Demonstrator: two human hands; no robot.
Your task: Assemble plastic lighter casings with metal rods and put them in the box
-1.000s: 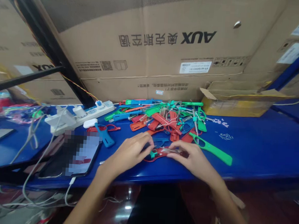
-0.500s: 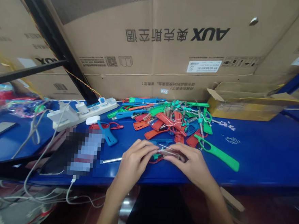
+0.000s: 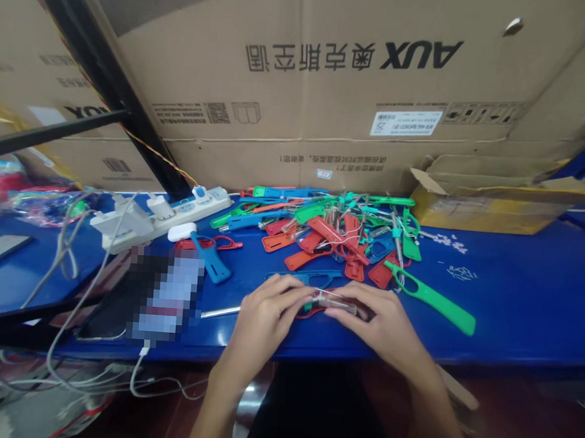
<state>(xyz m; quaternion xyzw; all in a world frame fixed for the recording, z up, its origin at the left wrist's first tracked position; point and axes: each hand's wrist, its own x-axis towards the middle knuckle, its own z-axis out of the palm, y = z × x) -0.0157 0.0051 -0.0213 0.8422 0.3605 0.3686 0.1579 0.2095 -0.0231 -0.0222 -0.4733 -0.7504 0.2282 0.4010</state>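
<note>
The left hand [image 3: 265, 327] and right hand [image 3: 380, 318] pinch a clear sleeve [image 3: 336, 303]

Both hands rest low over the blue bench [image 3: 526, 309], close to its front edge, turned inward so that their fingertips nearly meet. Neither hand is spread. The left hand's fingers curl toward the sleeve's left end, beside a small green piece [image 3: 308, 305]. The right hand's fingers lie across the sleeve's right end. The sleeve sits between the hands with a thin wire [image 3: 330, 294] running along it, and a red tag [image 3: 306, 313] shows just beneath it. The fingers hide part of the grip, so the exact hold is hard to make out.

Just beyond the left hand's fingertips lies a long blue tag [image 3: 303, 277]. Farther out past both hands is a heap of red, green and blue tags [image 3: 331, 232], tangled with wires. Beyond the right hand lies a green tag [image 3: 430, 299], apart from the heap. A metal rod [image 3: 220, 313] lies just beside the left hand, and a blue tag [image 3: 209, 260] with a red loop lies farther out on that side. Past these, to the left, are a blurred phone [image 3: 164, 297], a white case [image 3: 181, 232] and a power strip [image 3: 172, 216] with cables [image 3: 70, 283]. Cartons [image 3: 302, 79] stand behind everything.
</note>
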